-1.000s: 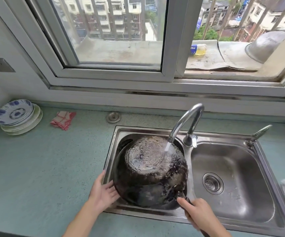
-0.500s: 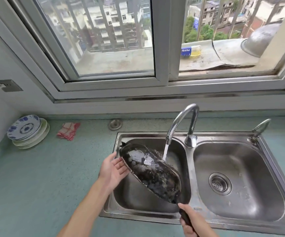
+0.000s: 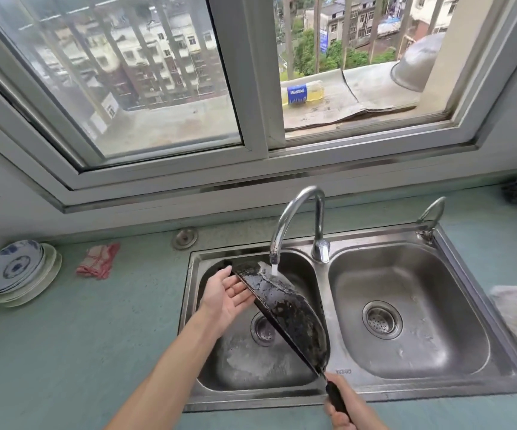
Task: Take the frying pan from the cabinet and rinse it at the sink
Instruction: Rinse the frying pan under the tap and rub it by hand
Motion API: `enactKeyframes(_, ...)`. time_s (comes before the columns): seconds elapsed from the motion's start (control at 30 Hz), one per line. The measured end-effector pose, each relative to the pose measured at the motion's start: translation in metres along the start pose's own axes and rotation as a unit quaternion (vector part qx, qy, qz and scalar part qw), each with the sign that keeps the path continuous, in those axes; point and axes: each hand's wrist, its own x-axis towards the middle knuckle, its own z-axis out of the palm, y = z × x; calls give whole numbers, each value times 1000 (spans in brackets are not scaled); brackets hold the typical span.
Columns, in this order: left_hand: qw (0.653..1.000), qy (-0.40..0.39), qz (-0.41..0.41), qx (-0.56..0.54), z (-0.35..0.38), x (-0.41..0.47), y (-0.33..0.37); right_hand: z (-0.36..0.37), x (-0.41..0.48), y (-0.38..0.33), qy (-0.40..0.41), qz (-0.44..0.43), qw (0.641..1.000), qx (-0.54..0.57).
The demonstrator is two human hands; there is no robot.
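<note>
rinse | frying pan (image 3: 288,308) tilted on edge over the left sink basin (image 3: 241,361), faucet (image 3: 294,218) stream hitting its blackened underside | right hand (image 3: 348,408) clamped round the handle (image 3: 335,397), left hand (image 3: 224,293) flat, fingers straight against the rim | I'd turn it slowly so water sweeps every side

Left forearm (image 3: 164,367) bare, reaching in from lower left. Left hand (image 3: 227,297) flat, palm up, fingers straight, tips against frying pan (image 3: 288,308) rim. Right hand (image 3: 348,405) at bottom edge, partly cropped; fingers apparently wrapped round pan handle (image 3: 334,395).
</note>
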Motion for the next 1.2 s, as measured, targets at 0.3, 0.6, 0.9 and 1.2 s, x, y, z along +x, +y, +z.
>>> enactKeyframes(0.3,1000,9,-13,11,37,0,12,-12,9,-12,-38,27,998,44)
enactKeyframes(0.6,998,40,-26,-29,54,10,13,-24,13,-28,-54,83,995,5)
enactKeyframes(0.9,995,43,-13,-89,34,8,22,-29,14,-53,-33,50,993,-104)
enactKeyframes(1.2,989,35,22,-145,10,-3,42,-28,13,-109,-44,-3,972,-231)
